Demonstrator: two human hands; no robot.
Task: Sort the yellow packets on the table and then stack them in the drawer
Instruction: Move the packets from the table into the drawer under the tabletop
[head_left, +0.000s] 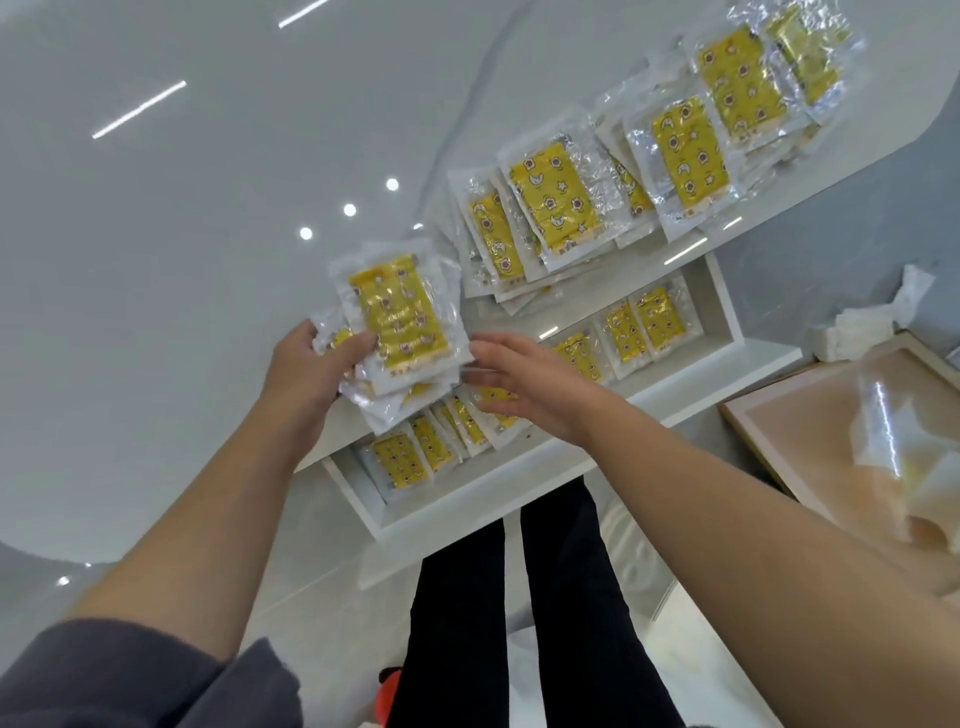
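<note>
2 hands above drawer (519, 483): left hand (306, 364) grip curled round packet stack (400, 317); right hand (524, 384) grip relaxed, empty, beside stack.

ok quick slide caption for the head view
Left hand holds a bundle of yellow packets by the open drawer, right hand open beside it; loose packets on the table.

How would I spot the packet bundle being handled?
Find the open white drawer under the glossy white table. Above its left half, the left hand grips a fanned bundle of clear-wrapped yellow packets. Only this pile is held in a hand.
</note>
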